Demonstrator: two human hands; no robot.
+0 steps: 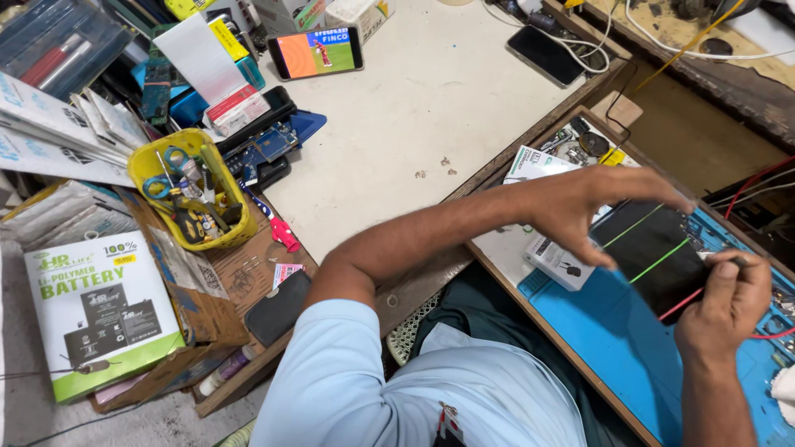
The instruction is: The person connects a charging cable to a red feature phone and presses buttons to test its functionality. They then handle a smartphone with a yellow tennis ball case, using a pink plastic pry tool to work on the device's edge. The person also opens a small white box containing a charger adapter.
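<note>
Two hands on black flat device [654,257] over blue mat [613,348]; right hand [729,302] nearest, fingers pinched narrow on small tool at device edge; left hand [584,207] spread wide, fingers pressing device top; device looks thin, stiff, fragile, likely slippery; better hold by edges; farther on bench [414,108], yellow basket [190,186] with scissors, phone [316,51] showing video.

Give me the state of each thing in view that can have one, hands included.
Left hand: spread, fingertips on the black panel.
Right hand: pinching a thin tool at the panel's edge.
Black panel: flat on the blue mat, green bands across it.
Propped phone: screen lit.
Second phone: screen dark, cable attached.
Yellow basket: full of tools.
</note>
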